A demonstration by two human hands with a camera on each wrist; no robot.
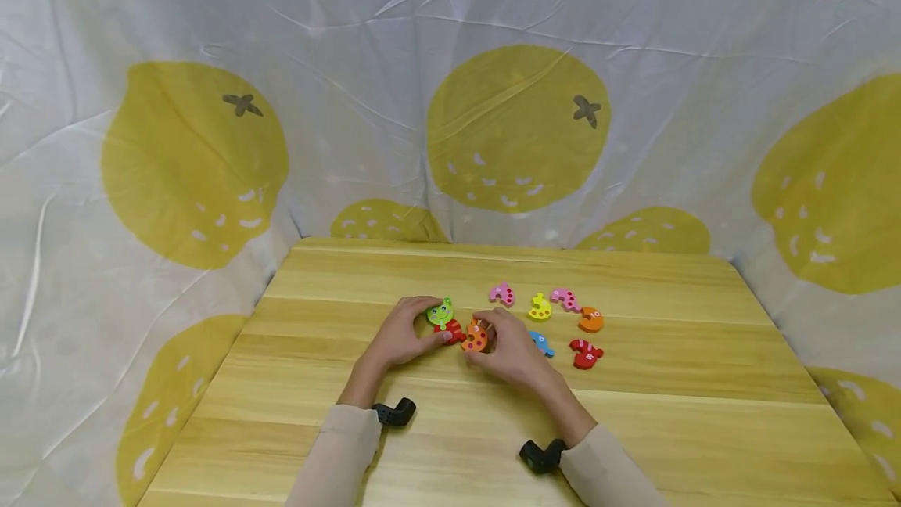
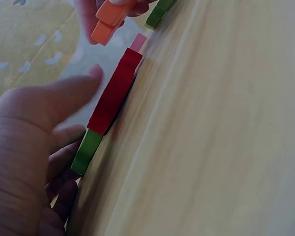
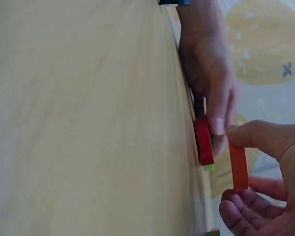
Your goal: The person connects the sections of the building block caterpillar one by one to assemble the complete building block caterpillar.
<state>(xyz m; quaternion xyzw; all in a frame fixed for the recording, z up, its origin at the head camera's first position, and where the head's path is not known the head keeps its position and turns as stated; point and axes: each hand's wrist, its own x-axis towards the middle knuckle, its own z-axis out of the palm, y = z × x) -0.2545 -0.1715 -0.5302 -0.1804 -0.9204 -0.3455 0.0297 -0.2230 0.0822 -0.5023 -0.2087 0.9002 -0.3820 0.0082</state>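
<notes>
A green smiling caterpillar head piece lies on the table against a red striped puzzle piece. My left hand curves round this pair from the left, fingers by the green head and thumb at the red piece. Between thumb and fingers, my right hand pinches an orange spotted puzzle piece. In the right wrist view the orange piece is raised off the tabletop, apart from the red one. Partly behind the right hand lies a blue piece.
Right of the hands lie loose pieces: pink, yellow, another pink, orange numbered 10 and red striped. The wooden table meets a lemon-print curtain at its back and sides.
</notes>
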